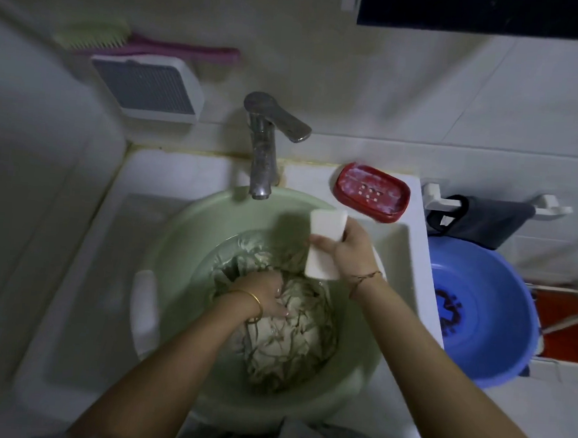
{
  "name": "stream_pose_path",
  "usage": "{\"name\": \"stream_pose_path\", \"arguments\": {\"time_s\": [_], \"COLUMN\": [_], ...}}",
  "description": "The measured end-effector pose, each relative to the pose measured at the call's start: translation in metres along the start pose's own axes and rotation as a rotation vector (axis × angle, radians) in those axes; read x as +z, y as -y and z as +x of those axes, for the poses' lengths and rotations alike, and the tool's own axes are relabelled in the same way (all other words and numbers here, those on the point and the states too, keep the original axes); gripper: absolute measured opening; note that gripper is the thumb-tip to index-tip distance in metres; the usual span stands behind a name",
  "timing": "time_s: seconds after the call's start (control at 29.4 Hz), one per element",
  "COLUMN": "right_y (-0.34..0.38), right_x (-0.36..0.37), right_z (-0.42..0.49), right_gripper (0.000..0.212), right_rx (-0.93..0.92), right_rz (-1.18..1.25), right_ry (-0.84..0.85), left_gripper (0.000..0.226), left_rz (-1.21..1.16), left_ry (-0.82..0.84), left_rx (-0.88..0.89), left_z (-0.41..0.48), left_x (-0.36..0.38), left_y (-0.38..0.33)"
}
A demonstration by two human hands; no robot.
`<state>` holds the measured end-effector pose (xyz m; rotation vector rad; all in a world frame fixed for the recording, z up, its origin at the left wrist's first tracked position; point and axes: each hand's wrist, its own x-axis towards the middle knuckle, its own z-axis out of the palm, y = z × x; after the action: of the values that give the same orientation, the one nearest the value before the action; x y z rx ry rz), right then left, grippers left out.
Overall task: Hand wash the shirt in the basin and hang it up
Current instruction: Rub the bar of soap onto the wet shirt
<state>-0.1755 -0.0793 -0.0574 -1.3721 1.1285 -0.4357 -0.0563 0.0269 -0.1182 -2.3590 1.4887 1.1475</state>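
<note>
Right grip point(343, 253) clasped the white soap point(326, 228) round its middle and held it over the far rim of the green basin point(183, 245), probably ready to rub the bar onto cloth. Its red dish point(371, 192) sat on the sink ledge just behind, holding only suds. Left grip point(267, 296) clutched a bunch of the shirt point(292, 342), which lay soaked and crumpled in the basin's water, seemingly to steady a patch for soaping.

no readable text anywhere
</note>
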Motion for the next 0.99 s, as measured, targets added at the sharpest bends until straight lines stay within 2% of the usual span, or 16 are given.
{"name": "stream_pose_path", "arguments": {"time_s": [0.1, 0.14, 0.24, 0.31, 0.41, 0.51, 0.65, 0.75, 0.82, 0.88, 0.99], "right_y": [-0.018, -0.024, -0.038, -0.045, -0.055, -0.062, -0.069, -0.071, -0.073, -0.074, -0.072], "right_x": [0.017, 0.02, 0.026, 0.029, 0.033, 0.036, 0.038, 0.035, 0.032, 0.03, 0.024], "right_z": [-0.005, -0.006, -0.012, -0.016, -0.016, -0.018, -0.017, -0.015, -0.014, -0.015, -0.021], "right_gripper": [0.035, 0.038, 0.041, 0.035, 0.028, 0.024, 0.068, 0.075, 0.065, 0.051, 0.034], "right_rx": [0.136, 0.159, 0.153, 0.076, -0.033, 0.029, 0.028, 0.003, 0.015, 0.04, 0.019], "right_rz": [0.058, 0.05, 0.023, -0.044, -0.344, -0.567, -0.703, -0.755, -0.758, -0.734, -0.641], "right_ry": [-0.011, -0.021, -0.028, -0.019, 0.06, 0.237, 0.39, 0.404, 0.351, 0.21, -0.096], "left_gripper": [0.045, 0.049, 0.051, 0.055, 0.07, 0.069, 0.032, 0.024, 0.016, 0.012, 0.03], "left_rz": [-0.166, -0.123, 0.295, 0.321, 0.064, -0.15, -0.696, -1.113, -1.419, -1.595, -1.498], "left_ry": [0.024, -0.027, -0.275, -0.268, -0.119, -0.156, -0.253, -0.364, -0.417, -0.546, -0.757], "left_rx": [-0.097, -0.142, -0.236, -0.295, -0.419, -0.353, -0.217, -0.122, -0.026, -0.016, -0.091], "left_z": [-0.008, -0.012, -0.02, -0.021, -0.015, -0.006, -0.001, -0.007, -0.014, -0.018, -0.016], "left_x": [0.0, 0.003, 0.015, 0.018, 0.019, 0.02, 0.012, -0.003, -0.015, -0.023, -0.027], "left_y": [0.009, 0.011, 0.011, 0.011, 0.022, 0.033, 0.033, 0.021, 0.014, 0.015, 0.027]}}
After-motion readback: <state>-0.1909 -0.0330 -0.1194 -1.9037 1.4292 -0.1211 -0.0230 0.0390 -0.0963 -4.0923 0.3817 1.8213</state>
